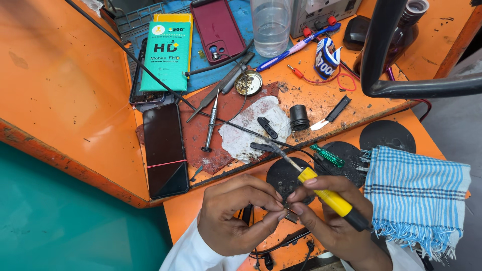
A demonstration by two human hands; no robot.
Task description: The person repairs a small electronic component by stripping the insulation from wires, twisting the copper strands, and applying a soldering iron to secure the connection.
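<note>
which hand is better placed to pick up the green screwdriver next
Right, probably. The green screwdriver lies just above the right hand, on that side. But that hand already grips the yellow tool, and the left hand pinches a small part, so neither is free.

orange table point(65, 85), scuffed, w/ worn red mat point(228, 108) approx mid. left of mat: dark phone point(164, 150) face up, green box point(165, 56) just beyond it. on mat: small screwdriver point(211, 123), white tissue point(253, 128). right of mat: black cylinder cap point(299, 118), blade point(331, 113). further right & nearer: blue checked cloth point(416, 193). behind mat: clear plastic bottle point(271, 25), maroon phone case point(218, 27).
</note>
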